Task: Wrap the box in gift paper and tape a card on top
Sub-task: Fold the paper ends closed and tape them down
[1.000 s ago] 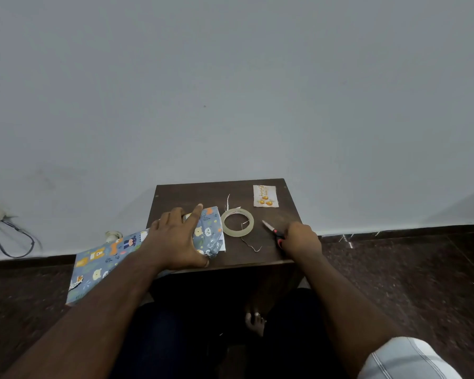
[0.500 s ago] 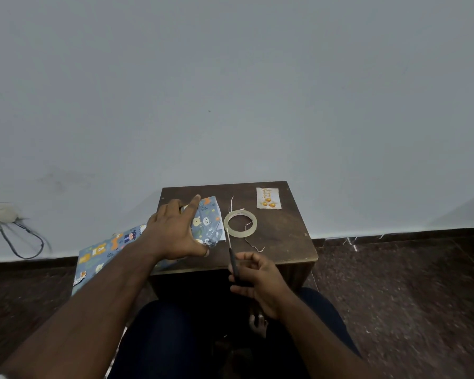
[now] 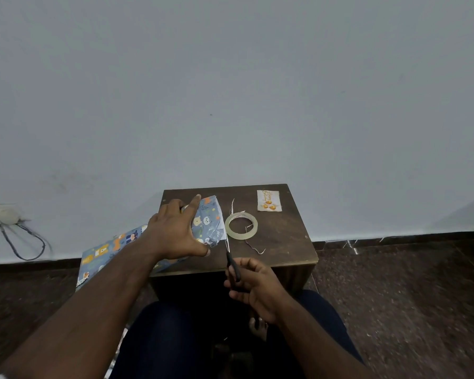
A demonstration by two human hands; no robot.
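Observation:
Blue gift paper [image 3: 207, 222] printed with animals is folded over the box at the left of a small dark wooden table [image 3: 279, 239]; the box itself is hidden under the paper. My left hand [image 3: 175, 231] lies flat on top of it with fingers spread. The paper's loose end [image 3: 104, 250] hangs off the table's left side. My right hand [image 3: 253, 285] grips the handles of a pair of scissors [image 3: 231, 262] at the table's front edge, blades pointing at the paper's right edge. A white card [image 3: 268, 201] with orange print lies at the back right.
A roll of clear tape [image 3: 241, 225] lies mid-table, with a thin paper strip [image 3: 253, 246] beside it. The table stands against a pale wall. A wall socket with a looped cable [image 3: 19, 236] is at the far left. My legs are under the table's front.
My right hand has picked the scissors up from the table's right side, swung them to the front edge, and now points the blades close to the paper. The left hand stays pressed on the paper.

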